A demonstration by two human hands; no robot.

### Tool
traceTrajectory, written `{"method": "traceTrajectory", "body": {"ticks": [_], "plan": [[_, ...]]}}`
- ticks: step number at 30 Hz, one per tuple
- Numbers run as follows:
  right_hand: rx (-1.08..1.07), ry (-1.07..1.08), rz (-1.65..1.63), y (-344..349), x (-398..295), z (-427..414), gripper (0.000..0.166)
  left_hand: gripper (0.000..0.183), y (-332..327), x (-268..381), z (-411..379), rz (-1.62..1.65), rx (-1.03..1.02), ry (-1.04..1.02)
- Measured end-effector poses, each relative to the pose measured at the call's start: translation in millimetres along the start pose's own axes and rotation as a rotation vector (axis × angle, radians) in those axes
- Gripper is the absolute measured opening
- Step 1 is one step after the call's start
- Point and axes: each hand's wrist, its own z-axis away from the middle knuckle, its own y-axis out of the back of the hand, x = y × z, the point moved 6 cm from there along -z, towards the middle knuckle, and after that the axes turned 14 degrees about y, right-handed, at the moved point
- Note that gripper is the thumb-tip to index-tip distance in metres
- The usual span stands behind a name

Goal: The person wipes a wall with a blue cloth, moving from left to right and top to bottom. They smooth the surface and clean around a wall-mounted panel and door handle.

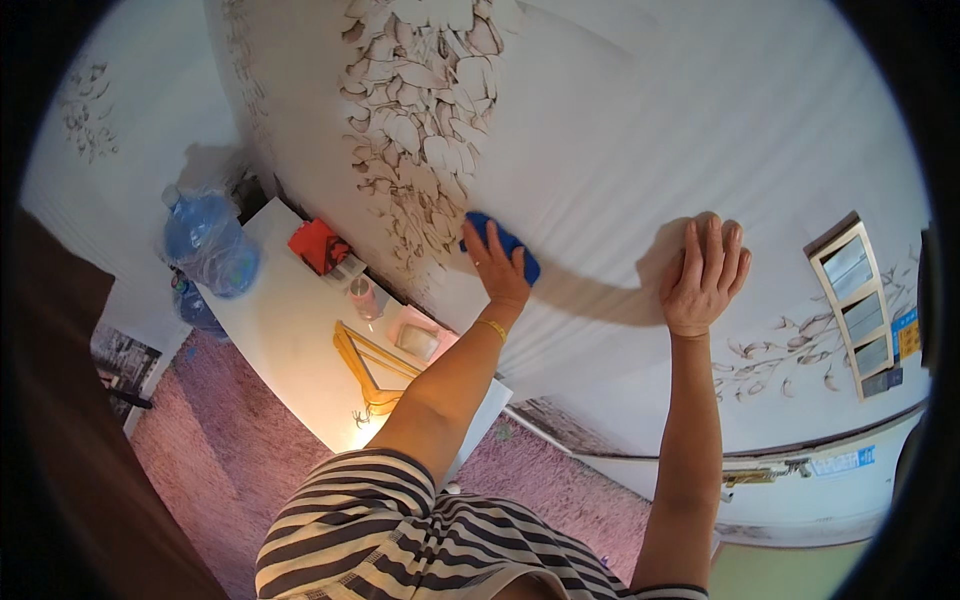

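Note:
My left hand (496, 271) presses a blue cloth (525, 259) flat against the pale wall (600, 150), just beside the lower end of a printed flower pattern (420, 127). The fingers are spread over the cloth, and a yellow band circles that wrist. To the right, my right hand (705, 274) rests on the wall with bent fingers; its palm side is hidden, and nothing shows in it. The wall's surface looks rippled between and above the hands.
Below the left arm, a white table (292, 352) holds yellow hangers (367, 375), a pink cup (363, 298), a red package (319, 246) and a container (417, 341). Wrapped blue bottles (206, 244) stand at its far end. A framed panel (855, 307) hangs at right.

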Motion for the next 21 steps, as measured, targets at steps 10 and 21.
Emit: {"method": "traceTrajectory", "body": {"ticks": [10, 21], "plan": [[0.033, -0.013, 0.012, -8, -4, -6, 0.036, 0.078, -40, -82, 87, 0.254, -0.085, 0.989], [-0.012, -0.017, 0.03, -4, 0, 0, 0.038, 0.069, -8, 139, 53, 0.083, -0.178, -0.389]]}}
